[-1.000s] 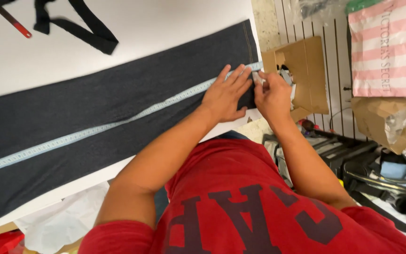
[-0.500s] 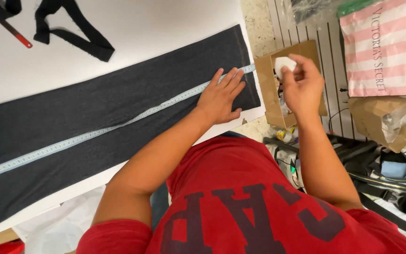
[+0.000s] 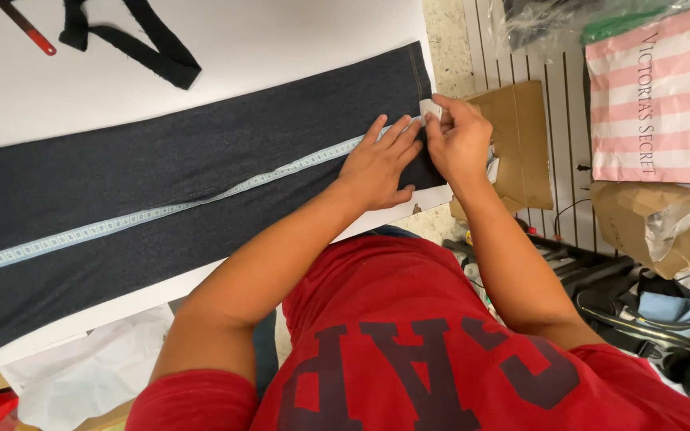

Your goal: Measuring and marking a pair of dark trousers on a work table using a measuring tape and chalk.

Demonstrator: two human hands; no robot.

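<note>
Your left hand lies flat, fingers spread, on the measuring tape running along the dark denim strip on the white surface, while your right hand pinches a small white piece at the strip's end. Flattened cardboard sits just beside it, a striped bag farther right. What the white piece is stays hard to make out, half covered by your fingers.

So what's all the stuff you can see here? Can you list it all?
long dark denim cloth: one, navy, flat across the white table
pale blue measuring tape: one, lying along the cloth
black fabric strip: one, top left of the table
small white chalk piece: one, at the cloth's right end
brown cardboard sheet: one, right of the table
pink striped bag: one, upper right
red shirt: one, bottom
left hand: flat on the cloth
right hand: pinching the chalk
</note>
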